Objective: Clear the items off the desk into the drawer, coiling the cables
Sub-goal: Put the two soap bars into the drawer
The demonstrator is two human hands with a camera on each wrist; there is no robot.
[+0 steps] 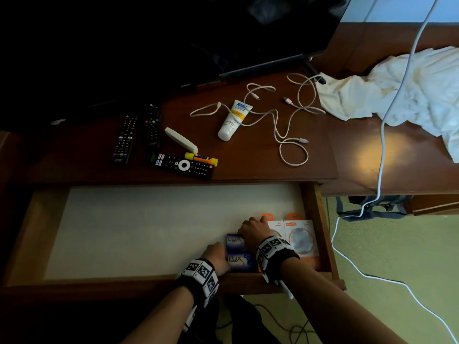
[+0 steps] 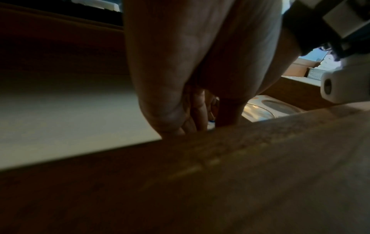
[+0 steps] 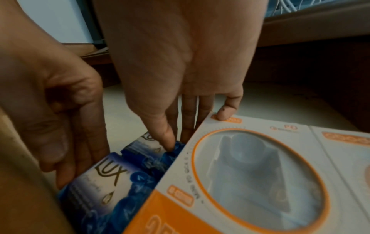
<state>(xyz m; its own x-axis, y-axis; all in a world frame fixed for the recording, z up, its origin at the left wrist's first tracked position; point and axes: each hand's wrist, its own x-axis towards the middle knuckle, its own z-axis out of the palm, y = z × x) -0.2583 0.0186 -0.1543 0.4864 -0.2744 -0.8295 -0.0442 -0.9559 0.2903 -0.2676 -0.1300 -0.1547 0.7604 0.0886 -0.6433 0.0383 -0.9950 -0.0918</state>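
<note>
The drawer is pulled out, white inside. At its front right lie two blue Lux soap bars, near and far, beside two orange-and-white blister packs. My left hand presses straight fingers against the left side of the near soap. My right hand points down between the far soap and the nearer pack. Its thumb touches the soap and its little finger rests on the pack's corner. White cables lie loose on the desk.
On the desk stand a cream tube, three remotes, a white stick and a yellow-orange marker. A white cloth lies right, a TV behind. A hanging cable runs to the floor.
</note>
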